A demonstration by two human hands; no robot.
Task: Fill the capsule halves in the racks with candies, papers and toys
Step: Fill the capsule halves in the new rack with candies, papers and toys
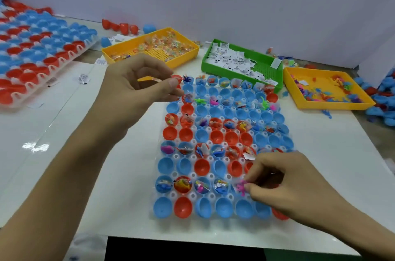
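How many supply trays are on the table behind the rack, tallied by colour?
Yellow: 2, the candy tray and the toy tray
Green: 1, the paper-slip tray
Total: 3 trays

Single view only, from a head-worn wide-angle camera looking forward and steeply down across a white table (128, 207). The rack (222, 149) sits centre frame at close range, both forearms entering from the bottom edge. Three trays (241, 62) lie beyond it, the wall (213, 0) closing the background. Straight edges bow toward the margins. No second view overlaps.
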